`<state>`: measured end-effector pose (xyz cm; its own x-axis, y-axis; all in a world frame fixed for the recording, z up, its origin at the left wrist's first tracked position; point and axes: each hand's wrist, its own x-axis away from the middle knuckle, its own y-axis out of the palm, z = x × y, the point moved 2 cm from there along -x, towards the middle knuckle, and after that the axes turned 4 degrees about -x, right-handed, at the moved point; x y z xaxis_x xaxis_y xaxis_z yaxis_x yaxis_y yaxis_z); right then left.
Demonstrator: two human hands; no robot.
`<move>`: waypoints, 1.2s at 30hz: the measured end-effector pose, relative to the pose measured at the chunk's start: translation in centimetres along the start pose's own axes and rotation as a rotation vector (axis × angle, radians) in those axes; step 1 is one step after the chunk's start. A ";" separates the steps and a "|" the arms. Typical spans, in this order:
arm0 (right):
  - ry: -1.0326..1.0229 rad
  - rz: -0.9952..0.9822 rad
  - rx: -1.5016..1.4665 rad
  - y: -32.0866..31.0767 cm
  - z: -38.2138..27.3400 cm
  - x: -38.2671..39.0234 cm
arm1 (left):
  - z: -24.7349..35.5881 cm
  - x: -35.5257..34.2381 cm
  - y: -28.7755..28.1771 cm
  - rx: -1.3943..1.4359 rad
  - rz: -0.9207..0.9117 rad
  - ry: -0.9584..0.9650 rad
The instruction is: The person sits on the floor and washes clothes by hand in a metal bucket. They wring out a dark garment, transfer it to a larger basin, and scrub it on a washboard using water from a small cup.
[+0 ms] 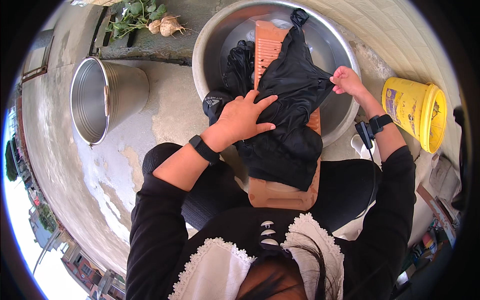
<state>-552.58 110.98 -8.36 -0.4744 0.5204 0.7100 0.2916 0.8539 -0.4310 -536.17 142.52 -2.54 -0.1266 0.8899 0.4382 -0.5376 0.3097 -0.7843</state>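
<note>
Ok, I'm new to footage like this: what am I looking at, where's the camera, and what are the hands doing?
There is no machine here: a person wears a wide-angle camera on the head, looking down, so straight edges bend near the rim. The forearms entering from below are the person's own. A washboard leans from the lap into a big metal basin. A black garment lies over it. The left hand presses flat on the garment; the right hand pinches its edge. On the concrete ground stand a metal bucket to the left and a yellow bucket on its side to the right. Root vegetables lie at the top.
</note>
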 end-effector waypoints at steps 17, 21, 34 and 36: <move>0.023 0.254 0.366 -4.5 33.2 12.7 | 3.9 -0.3 1.3 -0.091 0.138 0.085; -0.172 0.438 0.548 -1.9 33.1 12.9 | 4.1 -1.0 1.4 -0.072 0.119 0.066; -0.760 0.320 0.726 0.2 26.5 9.1 | 3.8 -1.2 1.6 -0.026 0.114 0.052; -0.754 0.391 0.705 0.8 25.9 8.5 | 3.8 -1.3 1.6 -0.017 0.121 0.068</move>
<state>-577.96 116.17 -17.09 -0.9076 0.4181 0.0370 0.1067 0.3149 -0.9431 -540.00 140.63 -2.67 -0.1322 0.9416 0.3095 -0.5079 0.2038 -0.8369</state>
